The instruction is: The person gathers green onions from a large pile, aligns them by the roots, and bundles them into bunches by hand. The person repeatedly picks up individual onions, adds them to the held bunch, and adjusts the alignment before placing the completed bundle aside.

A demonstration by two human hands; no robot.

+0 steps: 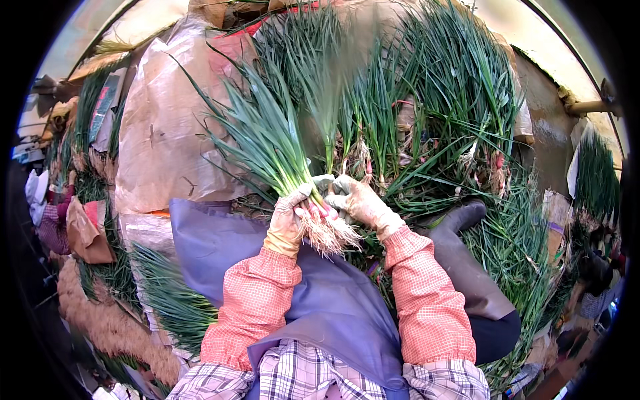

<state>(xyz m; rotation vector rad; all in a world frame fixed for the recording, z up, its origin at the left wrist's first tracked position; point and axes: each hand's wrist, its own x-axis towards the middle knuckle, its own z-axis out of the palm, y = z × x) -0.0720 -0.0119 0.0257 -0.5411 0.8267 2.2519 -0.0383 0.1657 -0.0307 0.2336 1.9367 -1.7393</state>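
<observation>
My left hand, in a pale stained glove, grips a bunch of green garlic just above its pink bulbs. The long leaves fan toward the upper left, and the pale roots hang toward me. Close beside it, my right hand, gloved the same way, has its thumb and fingers pinched together at the base of a single garlic stalk. That stalk stands upright between the hands, its upper leaves blurred. The fingertips partly hide its lower end. A blue-purple apron covers my lap under the bunch.
Loose garlic plants lie heaped ahead, with cut leaves to the right. A plastic sheet spreads at left, above another bundle. My boot is bent at right. A person sits far left; a pole juts in at right.
</observation>
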